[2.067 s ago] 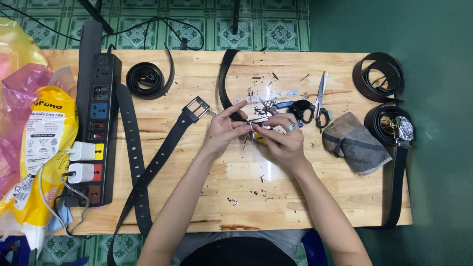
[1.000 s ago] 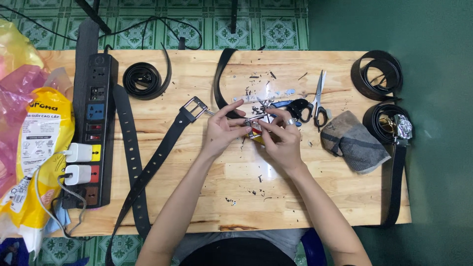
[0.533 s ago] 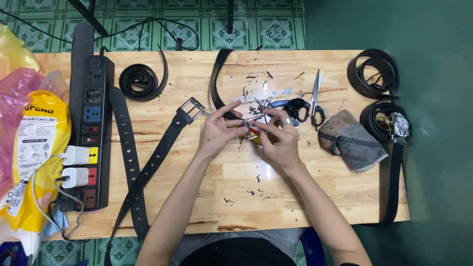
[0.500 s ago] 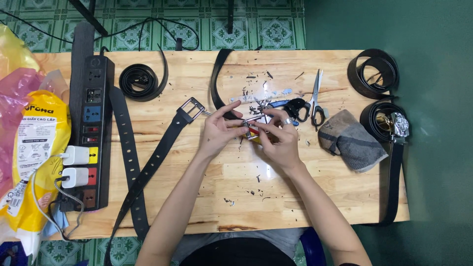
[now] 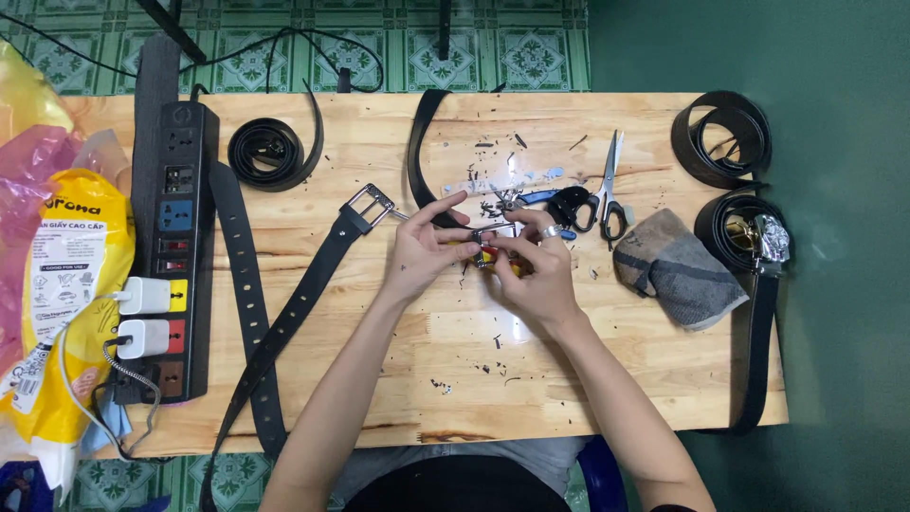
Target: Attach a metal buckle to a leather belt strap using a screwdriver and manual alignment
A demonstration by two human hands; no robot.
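Both hands meet at the middle of the wooden surface [image 5: 379, 379], pinching one small metal buckle piece [image 5: 485, 248] with a yellow-and-red part between them: the left hand [image 5: 420, 254] closes its grip on the piece's left end with thumb and fingers, index finger stretched out above, and the right hand [image 5: 536, 270], a ring on one finger, clenches its right end from the near side. What exactly the fingers are doing to it is too small to tell. Just left of the hands lies a long black belt [image 5: 284, 322] with its square metal buckle [image 5: 368, 204] attached; another black strap [image 5: 417, 152] runs away toward the far edge. Just beyond the hands lie pliers with blue handles [image 5: 533, 198] and scissors [image 5: 607, 185]. Dark trimmings scattered over the wood suggest cutting already done. A grey cloth [image 5: 675, 270] and coiled belts [image 5: 722, 142] sit to the right, a black power strip [image 5: 175, 246] and a yellow bag [image 5: 57, 284] to the left.
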